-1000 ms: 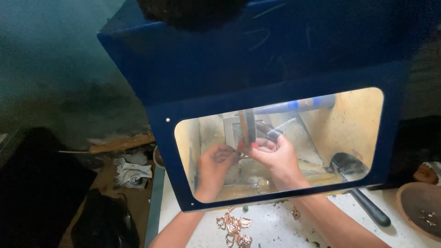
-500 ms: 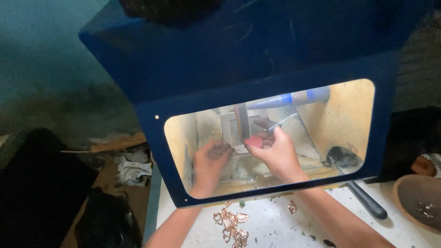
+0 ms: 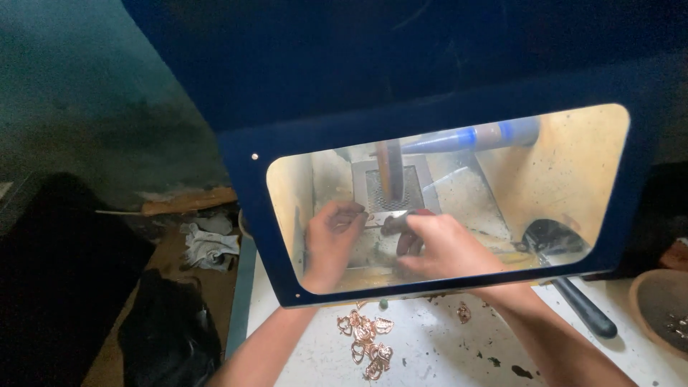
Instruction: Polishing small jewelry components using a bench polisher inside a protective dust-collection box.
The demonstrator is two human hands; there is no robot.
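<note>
Head view is looking down through a big blue shield (image 3: 444, 64) with a clear window (image 3: 573, 172) cut in it, tilting over a white table (image 3: 430, 358). Behind the window, at about 12 o'clock from the hands, a dark upright post (image 3: 390, 168) is standing before a mesh panel (image 3: 414, 190), and a blue-banded tube (image 3: 469, 136) is lying toward 1 o'clock. The left hand (image 3: 331, 240) is curling its fingers closed, pinching the near end of a thin metal strip (image 3: 387, 215). The right hand (image 3: 441, 247) is closing on the strip's other end, gripping it between thumb and fingers, so the strip is bridging both hands just below the post. At 3 o'clock a dark scoop (image 3: 555, 240) is resting with its black handle (image 3: 584, 308) pointing to 4 o'clock, near a brown bowl (image 3: 656, 304). At 6 o'clock, a heap of small copper-coloured pieces (image 3: 365, 340) is lying on the table between the forearms.
</note>
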